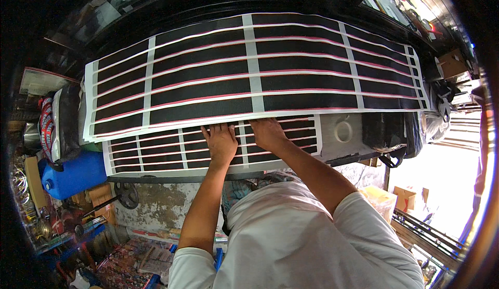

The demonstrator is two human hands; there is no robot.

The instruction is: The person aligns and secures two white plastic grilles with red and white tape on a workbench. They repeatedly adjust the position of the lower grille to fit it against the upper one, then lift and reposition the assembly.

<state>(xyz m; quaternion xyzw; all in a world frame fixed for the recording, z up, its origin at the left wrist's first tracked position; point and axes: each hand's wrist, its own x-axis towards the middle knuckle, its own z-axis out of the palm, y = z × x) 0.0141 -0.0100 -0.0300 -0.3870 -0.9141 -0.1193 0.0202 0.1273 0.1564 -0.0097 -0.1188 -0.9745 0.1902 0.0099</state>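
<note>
A large stack of black sheets, crossed by white strips and thin red lines, spreads over the far part of the table. A smaller black sheet with the same white grid lies nearer to me, its far side beneath the stack's near edge. My left hand rests on the smaller sheet, palm down and fingers apart, fingertips close to that edge. Just right of it, my right hand meets the stack's near edge. Its fingers are mostly hidden there, so their grip cannot be made out.
A roll of pale tape lies on the grey table, right of the smaller sheet. Black plastic-wrapped goods sit farther right. A blue jerrycan and a black handwheel stand left, above a cluttered lower area.
</note>
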